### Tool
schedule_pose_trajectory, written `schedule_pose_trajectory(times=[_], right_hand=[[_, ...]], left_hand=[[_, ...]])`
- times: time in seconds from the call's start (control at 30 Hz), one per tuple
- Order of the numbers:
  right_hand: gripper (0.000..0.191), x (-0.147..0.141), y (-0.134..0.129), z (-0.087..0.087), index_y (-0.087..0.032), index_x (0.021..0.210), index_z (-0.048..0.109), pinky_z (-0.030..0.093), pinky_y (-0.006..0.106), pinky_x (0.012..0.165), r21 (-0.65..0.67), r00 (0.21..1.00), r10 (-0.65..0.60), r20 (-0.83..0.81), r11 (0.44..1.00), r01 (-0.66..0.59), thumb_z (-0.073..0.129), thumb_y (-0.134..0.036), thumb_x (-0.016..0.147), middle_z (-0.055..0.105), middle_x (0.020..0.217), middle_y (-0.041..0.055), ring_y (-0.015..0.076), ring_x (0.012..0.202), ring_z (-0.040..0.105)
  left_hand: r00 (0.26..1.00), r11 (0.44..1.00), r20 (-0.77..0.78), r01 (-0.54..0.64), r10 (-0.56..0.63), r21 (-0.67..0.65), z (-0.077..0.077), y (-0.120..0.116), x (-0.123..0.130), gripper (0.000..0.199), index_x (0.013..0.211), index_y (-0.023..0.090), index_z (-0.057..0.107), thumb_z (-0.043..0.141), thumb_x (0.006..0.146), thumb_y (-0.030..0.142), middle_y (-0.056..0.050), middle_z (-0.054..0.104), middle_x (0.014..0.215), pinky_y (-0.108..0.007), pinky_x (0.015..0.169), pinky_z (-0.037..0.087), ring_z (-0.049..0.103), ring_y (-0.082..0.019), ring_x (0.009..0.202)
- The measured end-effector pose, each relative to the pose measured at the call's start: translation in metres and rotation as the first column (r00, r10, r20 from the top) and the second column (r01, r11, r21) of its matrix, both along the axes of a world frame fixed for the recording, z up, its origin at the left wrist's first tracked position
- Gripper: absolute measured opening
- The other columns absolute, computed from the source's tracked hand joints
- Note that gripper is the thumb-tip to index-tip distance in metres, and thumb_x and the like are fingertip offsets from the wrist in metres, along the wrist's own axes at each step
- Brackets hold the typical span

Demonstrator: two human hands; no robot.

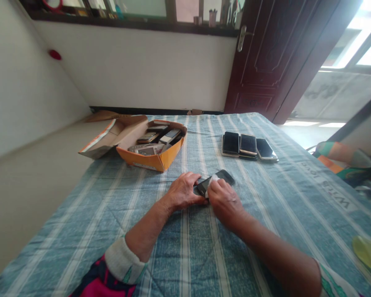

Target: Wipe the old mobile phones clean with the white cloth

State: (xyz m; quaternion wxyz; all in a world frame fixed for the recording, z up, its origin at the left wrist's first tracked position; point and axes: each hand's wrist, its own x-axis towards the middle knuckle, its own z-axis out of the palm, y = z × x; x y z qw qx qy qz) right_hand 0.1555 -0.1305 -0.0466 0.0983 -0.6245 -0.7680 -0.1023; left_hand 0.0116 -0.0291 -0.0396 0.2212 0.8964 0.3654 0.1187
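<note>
A dark phone [225, 176] lies slanted on the blue striped cloth in the middle. My left hand [183, 191] grips its near left end between thumb and fingers. Bunched in the fingers of my right hand [224, 200] is a white wipe [213, 180], pressed against the phone's face. Part of the phone is hidden behind my right hand and the wipe. An open orange box [148, 163] at the back left holds several phones. More phones [248, 144] lie side by side in low stacks at the back right.
The striped cloth [185, 247] spreads over the whole work surface. A yellow-green object [369, 251] sits at the right edge. Colourful items [343, 156] are beyond that edge. A wall and a dark red door [266, 53] stand behind.
</note>
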Motion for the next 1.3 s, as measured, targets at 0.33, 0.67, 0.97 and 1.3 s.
schedule_pose_trajectory(times=[0.33,0.67,0.97,1.3], right_hand=[[0.024,0.044,-0.001,0.003,-0.014,0.081,0.066,0.039,0.033,0.074,-0.05,0.965,-0.261,0.022,0.964,0.262,0.046,-0.001,0.087,0.061,0.091,0.0106,0.0243,0.087,0.05],[0.023,0.004,-0.011,-0.001,-0.015,0.081,0.066,0.041,0.035,0.073,0.018,1.0,0.005,-0.007,1.0,-0.005,0.047,-0.007,0.09,0.06,0.088,0.0108,0.0247,0.086,0.049],[0.03,0.063,0.008,-0.002,-0.017,0.081,0.068,0.04,0.029,0.074,0.031,0.957,-0.23,-0.175,0.971,0.239,0.045,0.002,0.081,0.062,0.091,0.0083,0.0208,0.087,0.05],[0.035,0.08,0.018,-0.02,-0.018,0.092,0.073,0.047,0.029,0.081,0.291,0.801,-0.013,-0.598,0.928,0.232,0.045,-0.003,0.076,0.069,0.092,0.0075,0.0199,0.09,0.062]], left_hand=[[0.999,1.0,-0.048,-0.02,0.019,-0.023,0.011,-0.005,0.001,0.056,0.099,0.02,0.063,0.083,0.054,0.046,-0.004,0.061,0.093,-0.033,0.077,0.046,0.059,-0.026,0.09],[1.0,1.0,-0.027,-0.014,0.014,0.007,0.003,-0.001,0.001,0.057,0.1,0.02,0.062,0.084,0.053,0.044,-0.004,0.06,0.092,-0.033,0.079,0.046,0.058,-0.024,0.089],[0.998,1.0,-0.063,0.002,-0.003,-0.017,0.01,0.0,0.0,0.054,0.1,0.019,0.064,0.083,0.056,0.045,-0.005,0.06,0.094,-0.033,0.079,0.045,0.058,-0.025,0.091],[0.998,0.995,-0.066,-0.009,0.015,0.102,0.004,-0.007,0.004,0.051,0.098,0.018,0.068,0.074,0.066,0.058,-0.006,0.061,0.09,-0.034,0.078,0.045,0.057,-0.026,0.09]])
